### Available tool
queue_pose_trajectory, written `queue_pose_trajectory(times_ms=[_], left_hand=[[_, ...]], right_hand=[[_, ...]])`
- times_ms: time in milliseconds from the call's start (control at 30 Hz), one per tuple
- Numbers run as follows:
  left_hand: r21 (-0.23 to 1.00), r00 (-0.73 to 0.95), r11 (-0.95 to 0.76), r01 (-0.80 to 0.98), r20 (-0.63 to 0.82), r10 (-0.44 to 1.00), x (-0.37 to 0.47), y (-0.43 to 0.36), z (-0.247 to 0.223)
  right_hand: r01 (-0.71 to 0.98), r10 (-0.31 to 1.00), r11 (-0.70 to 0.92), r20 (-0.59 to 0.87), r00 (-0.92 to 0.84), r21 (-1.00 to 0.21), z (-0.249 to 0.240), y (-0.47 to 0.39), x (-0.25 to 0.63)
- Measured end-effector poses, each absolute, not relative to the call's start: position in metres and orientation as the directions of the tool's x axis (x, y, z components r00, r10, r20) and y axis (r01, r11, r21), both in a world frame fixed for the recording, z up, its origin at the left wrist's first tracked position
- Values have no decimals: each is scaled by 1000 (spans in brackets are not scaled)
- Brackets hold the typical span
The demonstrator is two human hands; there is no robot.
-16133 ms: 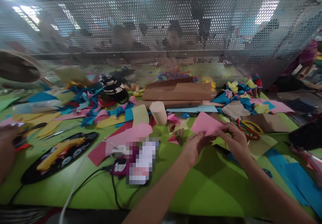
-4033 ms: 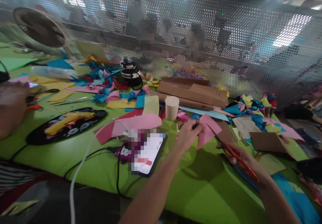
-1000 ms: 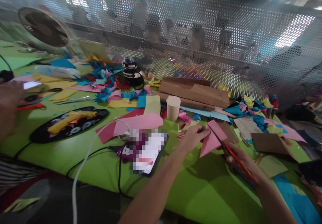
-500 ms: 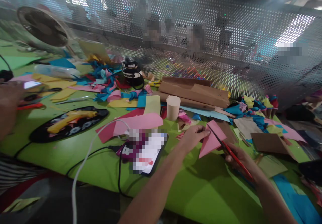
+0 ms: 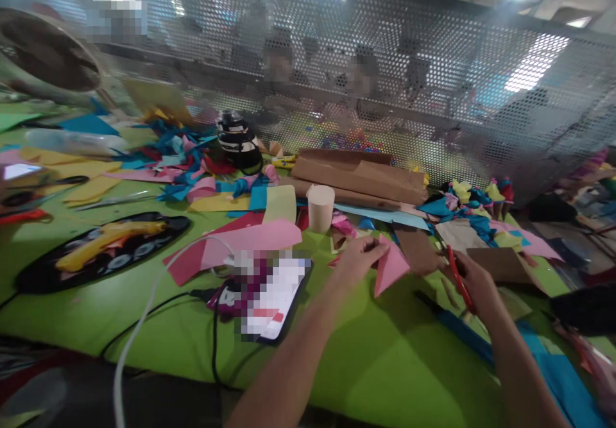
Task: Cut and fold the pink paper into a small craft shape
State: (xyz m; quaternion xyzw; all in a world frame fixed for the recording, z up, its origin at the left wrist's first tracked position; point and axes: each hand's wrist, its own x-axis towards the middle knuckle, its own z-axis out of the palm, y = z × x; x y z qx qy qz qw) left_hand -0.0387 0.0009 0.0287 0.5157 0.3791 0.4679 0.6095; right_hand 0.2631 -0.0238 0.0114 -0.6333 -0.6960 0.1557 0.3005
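My left hand (image 5: 359,258) pinches a small folded piece of pink paper (image 5: 392,266) between thumb and fingers, just above the green table. Off to its right, my right hand (image 5: 474,280) is closed around a pair of red-handled scissors (image 5: 459,280), held apart from the paper. The scissors' blades are hard to make out. Below the right hand lies a long blue object with a dark tip (image 5: 464,335). A cream paper cylinder (image 5: 321,208) stands upright beyond the left hand. Brown paper (image 5: 418,248) rests behind the pink piece.
A phone (image 5: 279,299) and a purple plug block with cables (image 5: 224,299) lie left of my forearm. Farther left, a yellow glue gun (image 5: 110,239) sits on a black tray (image 5: 29,274). Rolled brown paper (image 5: 356,178), a black jar (image 5: 238,142) and paper scraps line the mesh partition (image 5: 308,104).
The scissors have come away from the pink paper as my right hand moved up and right. The pink piece looks smaller. The view has shifted slightly rightward.
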Motion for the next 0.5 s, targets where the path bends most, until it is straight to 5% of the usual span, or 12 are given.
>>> queue_pose_trajectory(times_ms=[100, 233, 500], left_hand=[[981, 252, 30, -191, 19, 968, -39, 0, 31], [979, 267, 45, -200, 10, 964, -38, -2, 33], [987, 250, 31, -156, 10, 968, -34, -1, 27]], right_hand=[[948, 934, -14, 334, 125, -318, 17, -15, 295], [978, 937, -113, 307, 163, -175, 13, -14, 322], [934, 919, -113, 322, 229, -340, 27, -24, 310]])
